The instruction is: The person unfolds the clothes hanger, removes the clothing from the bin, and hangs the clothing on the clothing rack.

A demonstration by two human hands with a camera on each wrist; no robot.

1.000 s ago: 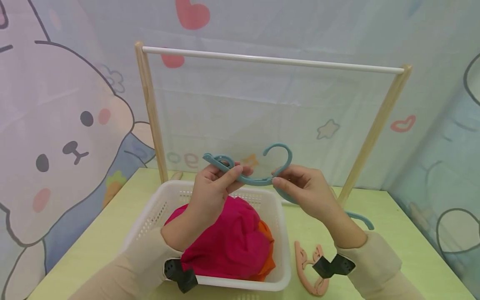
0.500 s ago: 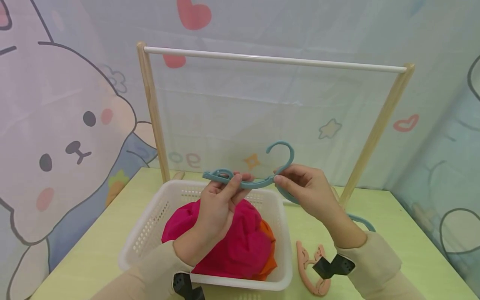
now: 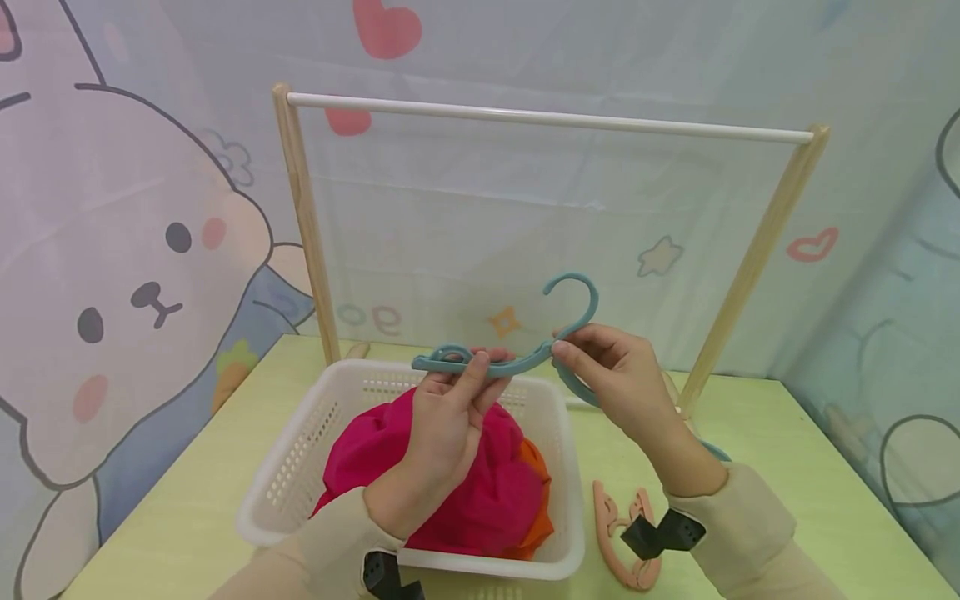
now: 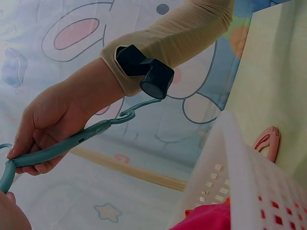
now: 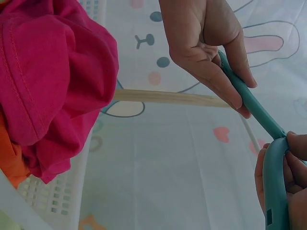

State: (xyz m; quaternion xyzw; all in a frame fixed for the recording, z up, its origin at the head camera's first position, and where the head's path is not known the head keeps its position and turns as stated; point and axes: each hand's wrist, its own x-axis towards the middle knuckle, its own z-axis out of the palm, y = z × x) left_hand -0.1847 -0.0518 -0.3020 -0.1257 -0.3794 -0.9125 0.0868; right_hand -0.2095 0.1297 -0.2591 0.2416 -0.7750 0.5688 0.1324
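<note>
White basket (image 3: pixel 540 570): sits on the table (image 3: pixel 810 467), perforated sides, loaded with fabric.
In the basket: a bunched-up hot pink cloth (image 3: pixel 498 492) fills most of it, with an orange cloth (image 3: pixel 537 532) poking out along its right side. Can't tell what garments they are, or if there's more underneath.
Rack: stands behind the basket, wooden posts (image 3: pixel 303 200) and a white bar (image 3: pixel 525 118) across the top.
Left hand (image 3: pixel 446 417): thumb and fingers pinching the left arm of the hanger, above the basket.
Blue hanger (image 3: pixel 528 362): up in the air between both hands, hook on top, left arm roughly level, other arm dropping down by the right hand.
Step right now: my guess is getting the folding arms spread out.
Right hand (image 3: pixel 618 375): pinching near the joint, just below the hook.
Next move: probably calls for holding that joint steady and swinging the lower arm up.
Peach hanger (image 3: pixel 604 533): folded, on the table just right of the basket.
Other blue piece (image 3: pixel 715 451): mostly hidden behind the right forearm, maybe another hanger.
</note>
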